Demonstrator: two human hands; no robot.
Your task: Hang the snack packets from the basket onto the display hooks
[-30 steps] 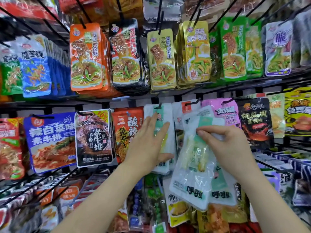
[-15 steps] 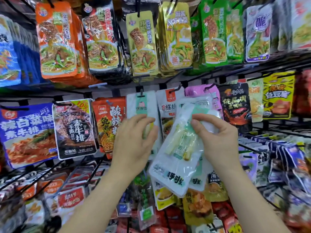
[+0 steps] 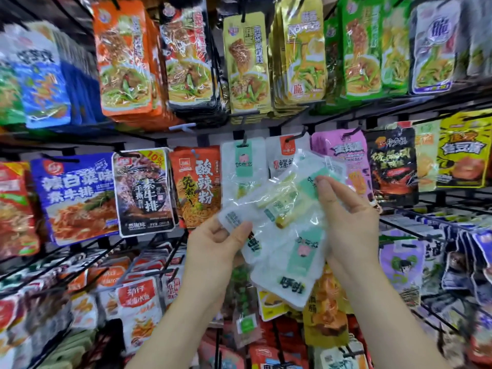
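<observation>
I hold a small stack of clear-and-white snack packets with mint-green labels in front of the display rack. The top packet (image 3: pixel 277 206) lies tilted across the stack. My left hand (image 3: pixel 218 243) pinches its lower left corner. My right hand (image 3: pixel 348 219) grips the stack's right side, thumb over the green label. A lower packet (image 3: pixel 290 272) of the same kind hangs down beneath. One matching packet (image 3: pixel 241 166) hangs on a black hook (image 3: pixel 243 141) just above my hands. The basket is out of view.
Black wire hooks carry rows of packets all around: orange, yellow and green ones above, a blue packet (image 3: pixel 74 195) and a black one (image 3: pixel 143 193) at left, a pink packet (image 3: pixel 343 153) at right. Bare hook rods (image 3: pixel 426 235) jut out at lower right.
My left hand came off the hanging packet, dropped down and took the corner of the top packet, which has swung to lie more level. The view shifted left.
</observation>
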